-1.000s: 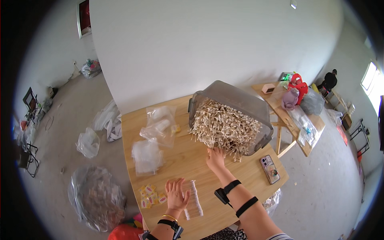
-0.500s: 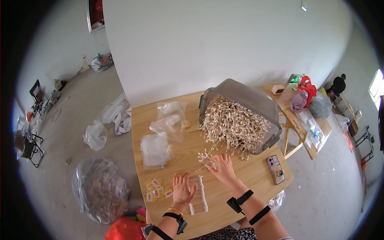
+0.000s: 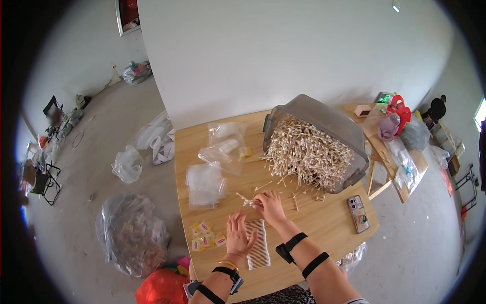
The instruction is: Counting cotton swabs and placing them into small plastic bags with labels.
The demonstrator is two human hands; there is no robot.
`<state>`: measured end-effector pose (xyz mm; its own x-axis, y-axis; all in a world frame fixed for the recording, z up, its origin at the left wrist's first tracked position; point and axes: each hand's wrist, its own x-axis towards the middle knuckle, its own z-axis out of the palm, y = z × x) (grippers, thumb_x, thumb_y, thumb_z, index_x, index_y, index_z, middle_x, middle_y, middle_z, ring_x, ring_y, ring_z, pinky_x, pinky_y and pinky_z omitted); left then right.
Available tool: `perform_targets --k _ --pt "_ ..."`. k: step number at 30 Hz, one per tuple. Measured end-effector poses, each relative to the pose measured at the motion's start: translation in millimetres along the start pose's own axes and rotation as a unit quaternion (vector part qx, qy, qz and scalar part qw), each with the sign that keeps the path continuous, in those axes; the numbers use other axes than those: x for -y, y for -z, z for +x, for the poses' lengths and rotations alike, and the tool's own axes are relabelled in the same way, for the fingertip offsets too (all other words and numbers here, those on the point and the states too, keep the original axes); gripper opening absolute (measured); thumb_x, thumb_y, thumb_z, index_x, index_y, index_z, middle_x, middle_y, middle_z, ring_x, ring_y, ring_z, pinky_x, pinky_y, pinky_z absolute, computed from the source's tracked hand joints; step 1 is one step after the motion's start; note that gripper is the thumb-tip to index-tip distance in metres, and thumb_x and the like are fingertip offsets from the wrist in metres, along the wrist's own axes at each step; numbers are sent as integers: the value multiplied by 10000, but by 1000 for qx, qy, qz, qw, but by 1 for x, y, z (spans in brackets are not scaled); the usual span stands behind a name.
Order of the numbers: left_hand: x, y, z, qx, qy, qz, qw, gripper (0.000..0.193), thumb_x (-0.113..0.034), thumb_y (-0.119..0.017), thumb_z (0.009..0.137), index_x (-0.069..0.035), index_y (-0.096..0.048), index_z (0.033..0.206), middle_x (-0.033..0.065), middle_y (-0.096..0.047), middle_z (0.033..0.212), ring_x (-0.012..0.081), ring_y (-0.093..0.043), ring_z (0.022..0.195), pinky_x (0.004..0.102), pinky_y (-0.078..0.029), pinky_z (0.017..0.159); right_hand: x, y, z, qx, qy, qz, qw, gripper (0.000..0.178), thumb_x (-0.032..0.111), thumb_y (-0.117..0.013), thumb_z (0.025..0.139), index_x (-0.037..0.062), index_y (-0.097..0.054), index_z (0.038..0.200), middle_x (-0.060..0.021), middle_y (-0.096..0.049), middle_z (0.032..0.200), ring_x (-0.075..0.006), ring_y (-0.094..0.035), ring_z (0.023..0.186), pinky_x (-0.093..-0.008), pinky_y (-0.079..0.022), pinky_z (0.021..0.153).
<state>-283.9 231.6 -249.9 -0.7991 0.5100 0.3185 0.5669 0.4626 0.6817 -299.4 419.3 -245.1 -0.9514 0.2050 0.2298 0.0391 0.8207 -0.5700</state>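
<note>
A grey plastic bin (image 3: 324, 114) lies on its side on the wooden table, and a heap of cotton swabs (image 3: 310, 154) spills from its mouth. My right hand (image 3: 271, 206) is closed on a small bunch of cotton swabs (image 3: 247, 200), in front of the heap. Close to it, my left hand (image 3: 238, 235) has its fingers stretched and its thumb apart, with nothing visible in it. It rests along the left side of a neat row of cotton swabs (image 3: 259, 245) laid parallel on the table. Its palm side is hidden.
Clear plastic bags (image 3: 205, 185) and small yellow-and-white packets (image 3: 204, 235) lie at the table's left. A phone (image 3: 358, 214) is near the right edge. Stray swabs (image 3: 296, 202) lie before the bin. A second table (image 3: 417, 157) stands at the right. Plastic sacks (image 3: 132, 235) sit on the floor.
My right hand has drawn left, away from the heap and toward my left hand, with the bunch of swabs. The bunch looks tighter. Loose swabs now show on the table where it was.
</note>
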Motion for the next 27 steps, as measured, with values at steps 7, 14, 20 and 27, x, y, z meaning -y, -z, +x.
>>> perform_targets --k 7,14,20,27 --pt "-2 2 2 2 15 83 996 772 -474 -544 927 -40 -305 1518 212 -264 1583 414 -215 1490 602 -87 1221 11 1 -10 75 67 29 995 210 130 -710 833 144 -671 1039 -58 -611 1096 -310 -535 1115 -443 -427 949" --pt "-1 -4 2 51 6 139 989 753 -479 -509 952 -50 -293 1532 175 -328 1566 393 -223 1494 602 -75 1224 8 14 15 53 107 16 993 225 76 -654 849 154 -704 1053 -62 -570 1270 -311 -501 1199 -444 -405 1052" --pt "6 -7 -1 35 3 153 988 741 -476 -508 955 -49 -301 1526 173 -349 1554 377 -253 1483 595 -79 1227 6 23 32 101 77 -57 990 105 104 -680 856 152 -691 949 -64 -543 1190 -297 -493 1181 -441 -407 1039" --pt "0 -3 0 19 7 89 996 718 -449 -523 950 -40 -324 1506 167 -367 1542 353 -338 1433 585 -104 1222 -20 33 16 56 48 -81 994 66 161 -722 851 165 -663 880 -30 -555 1041 -269 -520 1095 -425 -423 948"
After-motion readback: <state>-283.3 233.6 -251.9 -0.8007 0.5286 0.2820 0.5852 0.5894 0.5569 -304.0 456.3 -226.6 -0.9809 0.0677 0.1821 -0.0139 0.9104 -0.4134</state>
